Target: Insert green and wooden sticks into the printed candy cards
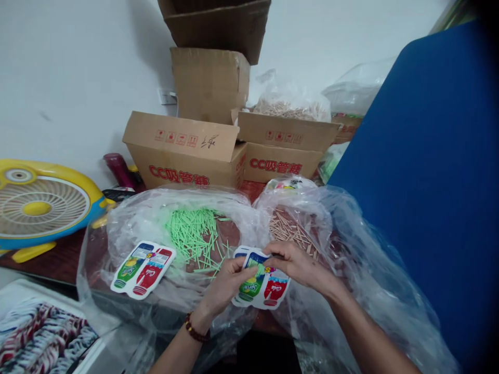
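Both hands are at a bottle-shaped candy packet [276, 292] with a green Sprite half and a red Cola half. My left hand [224, 285], a beaded bracelet on its wrist, grips the packet's left side, and thin green sticks show at its fingertips. My right hand [300, 264] pinches the top edge, its fingertips partly hidden. Another packet's edge shows behind the held one. Beyond my left hand a loose heap of green candy sticks [193, 234] rests on clear plastic. Brown candy sticks [290, 228] lie behind my right hand. A similar packet [143, 270] lies flat at the left.
Clear plastic sheeting [374, 291] covers much of the dark red table. Open cartons [183, 156] stand at the back, with more boxes [210, 78] stacked behind. A yellow fan [42, 208] is at the left. A blue panel [424, 171] rises at the right.
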Demonstrator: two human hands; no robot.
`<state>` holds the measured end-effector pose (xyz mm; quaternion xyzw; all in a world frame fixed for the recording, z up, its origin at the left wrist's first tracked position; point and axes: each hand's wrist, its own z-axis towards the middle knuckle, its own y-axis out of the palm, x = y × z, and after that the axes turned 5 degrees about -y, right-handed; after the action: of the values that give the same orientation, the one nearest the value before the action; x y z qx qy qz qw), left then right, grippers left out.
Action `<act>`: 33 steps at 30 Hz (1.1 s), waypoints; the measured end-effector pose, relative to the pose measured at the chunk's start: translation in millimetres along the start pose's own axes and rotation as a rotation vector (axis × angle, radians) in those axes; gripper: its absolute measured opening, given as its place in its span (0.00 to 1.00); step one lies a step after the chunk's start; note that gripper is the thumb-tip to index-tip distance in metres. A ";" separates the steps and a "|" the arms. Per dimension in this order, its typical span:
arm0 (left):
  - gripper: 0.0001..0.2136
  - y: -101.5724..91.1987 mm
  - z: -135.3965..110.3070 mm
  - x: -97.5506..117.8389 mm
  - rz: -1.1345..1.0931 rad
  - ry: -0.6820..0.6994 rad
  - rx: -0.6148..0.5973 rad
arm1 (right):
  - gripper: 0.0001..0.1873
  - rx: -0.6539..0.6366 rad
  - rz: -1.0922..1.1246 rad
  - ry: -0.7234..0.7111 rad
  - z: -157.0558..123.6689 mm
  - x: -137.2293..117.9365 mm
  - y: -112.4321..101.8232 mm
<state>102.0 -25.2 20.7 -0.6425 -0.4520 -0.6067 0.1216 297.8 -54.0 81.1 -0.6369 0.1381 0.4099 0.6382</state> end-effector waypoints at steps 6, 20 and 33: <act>0.14 1.1 4.2 2.8 -0.016 -0.065 0.028 | 0.07 0.071 0.106 0.039 0.6 7.1 3.0; 0.14 8.1 2.7 2.3 -0.060 -0.040 0.097 | 0.06 0.040 0.015 0.058 -0.5 7.8 -7.5; 0.16 17.0 2.8 2.3 0.138 0.035 0.110 | 0.06 0.056 0.129 0.094 -8.3 12.2 5.3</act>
<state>115.9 -31.8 28.8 -0.6536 -0.4372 -0.5823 0.2061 304.6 -58.2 67.6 -0.6270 0.2200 0.4159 0.6209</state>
